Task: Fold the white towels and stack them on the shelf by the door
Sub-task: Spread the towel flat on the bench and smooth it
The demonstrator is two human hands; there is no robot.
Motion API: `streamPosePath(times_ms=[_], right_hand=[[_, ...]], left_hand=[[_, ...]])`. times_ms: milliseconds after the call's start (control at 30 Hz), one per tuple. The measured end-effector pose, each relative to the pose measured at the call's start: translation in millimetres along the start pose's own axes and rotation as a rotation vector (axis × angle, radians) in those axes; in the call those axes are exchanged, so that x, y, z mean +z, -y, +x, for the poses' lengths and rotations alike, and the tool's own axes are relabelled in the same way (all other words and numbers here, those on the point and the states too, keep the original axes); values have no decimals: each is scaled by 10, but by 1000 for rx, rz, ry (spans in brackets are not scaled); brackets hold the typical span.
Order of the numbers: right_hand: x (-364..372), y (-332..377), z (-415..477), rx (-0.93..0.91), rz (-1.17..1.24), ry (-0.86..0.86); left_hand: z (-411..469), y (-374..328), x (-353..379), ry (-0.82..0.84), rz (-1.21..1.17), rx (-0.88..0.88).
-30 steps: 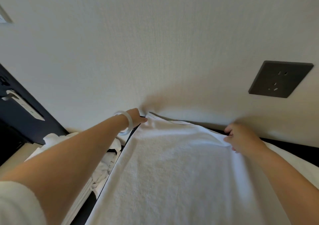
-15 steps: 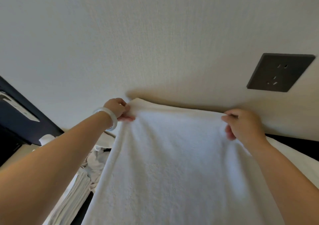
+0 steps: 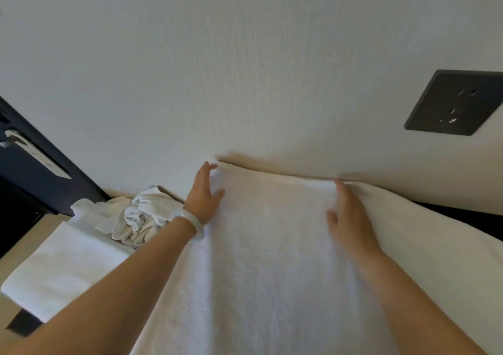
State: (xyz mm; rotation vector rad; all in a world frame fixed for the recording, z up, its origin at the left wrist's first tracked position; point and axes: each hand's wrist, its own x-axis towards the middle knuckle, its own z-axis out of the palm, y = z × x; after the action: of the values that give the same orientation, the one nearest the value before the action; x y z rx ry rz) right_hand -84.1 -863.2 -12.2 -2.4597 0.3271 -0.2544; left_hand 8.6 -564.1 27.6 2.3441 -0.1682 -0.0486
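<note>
Pale textured wall (image 3: 245,68) fills most of what we see, with a dark socket plate (image 3: 451,104) far to the right of our fingers and a dark door (image 3: 24,180) with its metal handle (image 3: 32,150) far to the left. Under both palms lies the white towel (image 3: 272,259), spread flat with its far edge just past our fingertips, against the wall. Our left hand (image 3: 204,196), a pale bangle (image 3: 190,220) on the wrist, rests on the towel's far left corner; its fingers (image 3: 206,169) are straight and close together, gripping nothing, the tips at the edge. Our right hand (image 3: 348,218) lies flat on the towel further right, its fingers (image 3: 340,188) straight and slightly spread, a little blurred, also holding nothing. Just left of the left fingers sits a crumpled white cloth (image 3: 138,218), and beyond it a folded towel (image 3: 62,267). Right of the right fingers the towel slopes down over a dark surface (image 3: 462,216).
</note>
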Motion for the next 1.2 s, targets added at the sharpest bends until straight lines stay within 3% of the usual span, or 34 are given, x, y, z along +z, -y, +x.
streamPosePath(times_ms=[100,167,300,400,600,767,900,1200], right_hand=[[121,68,-458,-269,-271,-11],[175,21,-732,-407,-369,67],[82,-84,-502,-194,-515,151],[32,48,-329,-116,-550,243],[308,311,-1002,-357,-492,225],[355,289,-1026,-349,-487,151],[376,293,-1025,-330,-476,164],[356,332,-1041,-284,-444,156]], left_hand=[[-540,28,105,10,323,156],[-874,126,148,58,413,61],[-1036,297,-67,53,90,-367],[-1006,332,-305,100,43,-508],[-1113,552,-493,160,264,-447],[-1235,605,-507,81,281,-305],[-1246,570,-486,96,237,-293],[-1321,501,-355,-78,268,-343]])
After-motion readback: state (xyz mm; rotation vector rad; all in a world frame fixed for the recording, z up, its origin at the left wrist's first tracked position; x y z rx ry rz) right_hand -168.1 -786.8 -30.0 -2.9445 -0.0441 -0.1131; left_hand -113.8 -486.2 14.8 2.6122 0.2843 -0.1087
